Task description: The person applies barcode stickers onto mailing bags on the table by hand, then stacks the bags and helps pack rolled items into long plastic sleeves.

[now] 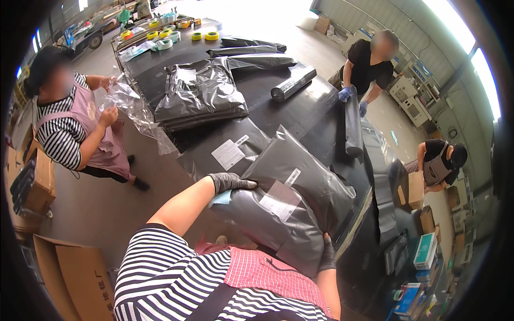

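A puffy dark grey plastic mailing bag [292,224] with a white label rests against the near edge of the table, partly tilted toward me. My left hand [233,182], in a dark fingerless glove, grips its upper left edge, thumb lying on top. A scrap of light blue material [220,198] shows just below that hand. My right hand [326,254], gloved the same way, holds the bag's right side; most of its fingers are hidden. Behind it lies another full grey bag [284,152], and a flatter labelled bag [227,147] sits to the left.
Stacked black parcels [203,96], a black roll [293,84] and tape rolls [211,36] occupy the far table [257,107]. At left a person [80,112] handles clear film. Across the table another person [369,64] holds a black roll. Someone with a carton [415,190] stands far right.
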Demonstrator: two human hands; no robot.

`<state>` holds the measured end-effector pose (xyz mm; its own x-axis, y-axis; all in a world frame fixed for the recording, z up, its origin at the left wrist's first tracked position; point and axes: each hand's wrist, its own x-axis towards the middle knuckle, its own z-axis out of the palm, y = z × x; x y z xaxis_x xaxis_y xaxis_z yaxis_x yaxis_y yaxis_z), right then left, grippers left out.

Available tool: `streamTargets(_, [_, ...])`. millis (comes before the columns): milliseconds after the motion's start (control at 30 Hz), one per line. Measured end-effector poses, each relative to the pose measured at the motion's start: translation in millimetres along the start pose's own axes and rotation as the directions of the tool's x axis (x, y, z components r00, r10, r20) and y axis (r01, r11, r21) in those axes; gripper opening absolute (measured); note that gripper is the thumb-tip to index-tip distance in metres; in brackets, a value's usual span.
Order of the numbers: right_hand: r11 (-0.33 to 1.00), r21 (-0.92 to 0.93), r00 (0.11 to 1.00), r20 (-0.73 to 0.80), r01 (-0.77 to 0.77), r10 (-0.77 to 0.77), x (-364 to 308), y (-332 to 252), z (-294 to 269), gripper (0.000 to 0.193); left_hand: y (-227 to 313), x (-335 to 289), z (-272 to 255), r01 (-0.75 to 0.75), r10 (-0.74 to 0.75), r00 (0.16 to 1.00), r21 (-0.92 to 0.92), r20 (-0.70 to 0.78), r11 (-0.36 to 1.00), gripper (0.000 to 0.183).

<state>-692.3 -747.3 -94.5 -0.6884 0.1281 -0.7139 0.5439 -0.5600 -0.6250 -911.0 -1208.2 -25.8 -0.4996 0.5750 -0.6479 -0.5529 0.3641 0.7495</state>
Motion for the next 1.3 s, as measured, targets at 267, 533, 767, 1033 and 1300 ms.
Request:
streamTargets(267, [0.974, 0.11, 0.95, 0.225, 0.197, -0.217, -79, -54, 78, 0.064, 17, -13, 29, -0.226, 0.275, 0.961, -0.514, 0.021, 0.827, 0.04])
streamTargets(533, [0.906, 0.131, 0.843, 0.333, 0.404, -0.424, -96, -68, 186, 0.06, 82, -114, -78, -0.463, 0.452, 0.884, -0.084, -0.12, 0.882, 0.055])
streamTargets(767, [0.897, -0.441, 0.997, 0.065, 0.004, 0.027, 15, -9, 249, 0.046, 51, -90, -206, 0.005, 0.268, 0.801, 0.453, -0.535, 0.891, 0.052])
streamTargets(1033, [0.875, -0.457, 0.986, 0.029, 0.161, -0.165, -1, -7, 238, 0.046, 37, -123, -185, -0.106, 0.428, 0.473, 0.433, -0.77, 0.895, 0.043])
streamTargets(1300, [0.797, -0.215, 0.628, 0.738, 0.565, -0.246, -109, -30, 266, 0.078, 77, -126, 45, -0.892, 0.797, 0.172, 0.252, -0.579, 0.376, 0.026])
